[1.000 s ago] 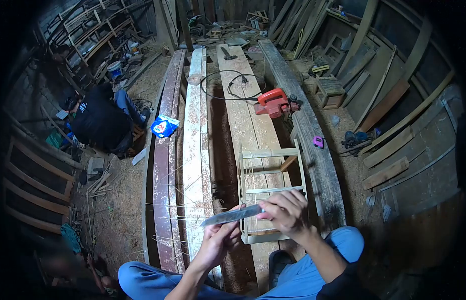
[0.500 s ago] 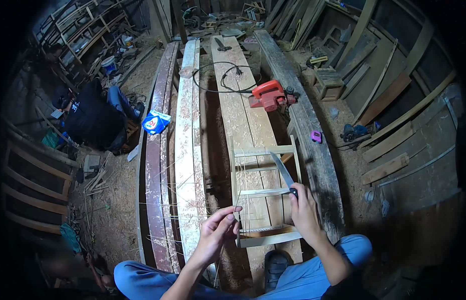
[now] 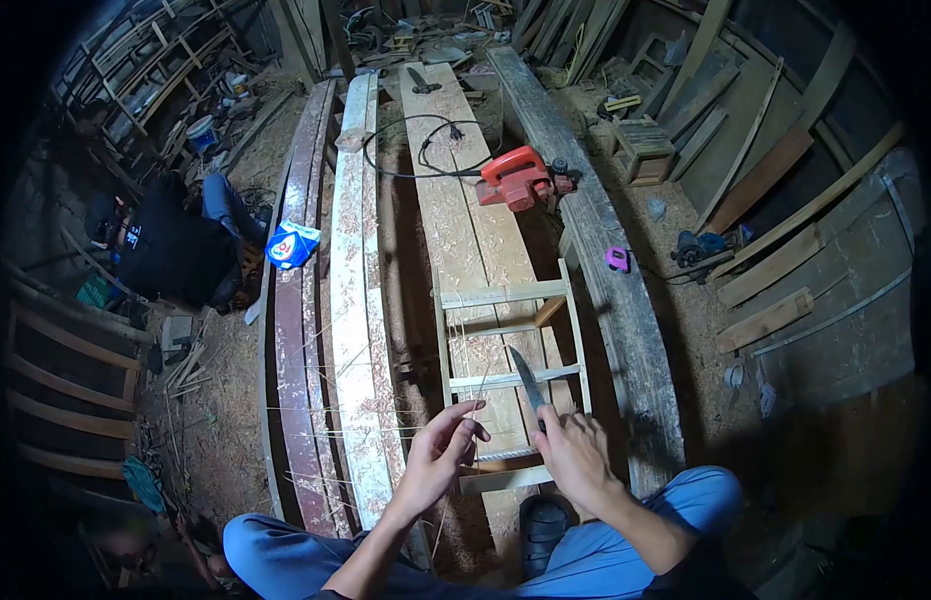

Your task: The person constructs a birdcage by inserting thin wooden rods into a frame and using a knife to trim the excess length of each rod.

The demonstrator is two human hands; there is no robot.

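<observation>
My right hand (image 3: pixel 575 455) is wrapped round the handle of a knife (image 3: pixel 526 382), its blade pointing up and away over a small wooden frame (image 3: pixel 515 380). Left of it, my left hand (image 3: pixel 443 455) pinches a thin strip, whose upper end rises above the fingers. The frame, with several crosspieces, lies on pale planks (image 3: pixel 465 235) in front of me. More thin strips (image 3: pixel 320 432) lie across the boards at my left.
A red power tool (image 3: pixel 520 180) with a black cable lies on the planks. Nearby are a blue packet (image 3: pixel 292 245), a pink tape measure (image 3: pixel 617 259) and a weathered beam (image 3: pixel 585 210). A person in dark clothes (image 3: pixel 180 245) crouches at the left.
My right hand has moved left and lower with the knife, closer to my left hand. The whole view has shifted slightly.
</observation>
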